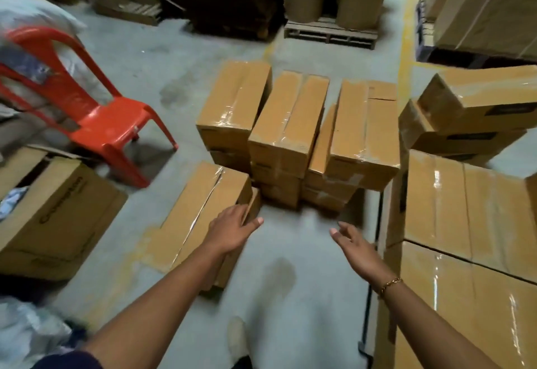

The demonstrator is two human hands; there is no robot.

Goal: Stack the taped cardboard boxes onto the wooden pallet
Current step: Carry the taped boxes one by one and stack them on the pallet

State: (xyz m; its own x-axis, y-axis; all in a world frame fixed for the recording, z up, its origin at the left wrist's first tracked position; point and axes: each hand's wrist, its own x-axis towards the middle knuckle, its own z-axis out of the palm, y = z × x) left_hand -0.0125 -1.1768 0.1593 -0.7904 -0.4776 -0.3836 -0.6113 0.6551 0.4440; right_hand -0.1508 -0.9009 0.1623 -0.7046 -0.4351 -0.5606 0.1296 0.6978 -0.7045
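Touching box (200, 208) corner, left hand (232, 227), floor (290, 240) beyond

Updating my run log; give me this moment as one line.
left hand: touches floor box near its end | right hand: open, empty | stacked boxes: ahead, untouched

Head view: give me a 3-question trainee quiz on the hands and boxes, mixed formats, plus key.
1. True or false: the right hand grips a box.
2. The left hand touches: A) a tape gun, B) the taped box lying on the floor, C) a pallet jack.
3. Fill in: the plastic chair is ___ in colour.
Key: 1 false, it is open and holds nothing; 2 B; 3 red.
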